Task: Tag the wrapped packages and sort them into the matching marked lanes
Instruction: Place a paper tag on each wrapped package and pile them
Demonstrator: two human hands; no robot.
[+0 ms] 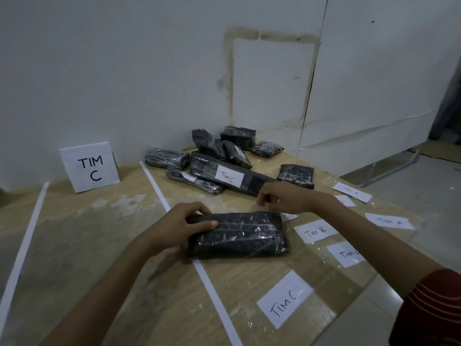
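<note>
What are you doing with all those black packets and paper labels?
A person is tagging wrapped packages on a table. The left hand holds down an untagged black package that lies across a white tape line. The right hand reaches just beyond it, fingers pinched; what they pinch is unclear. Loose labels reading Tim A, B and C lie to the right. A pile of packages waits behind, one already tagged Tim C. A Tim C sign marks the left lane.
</note>
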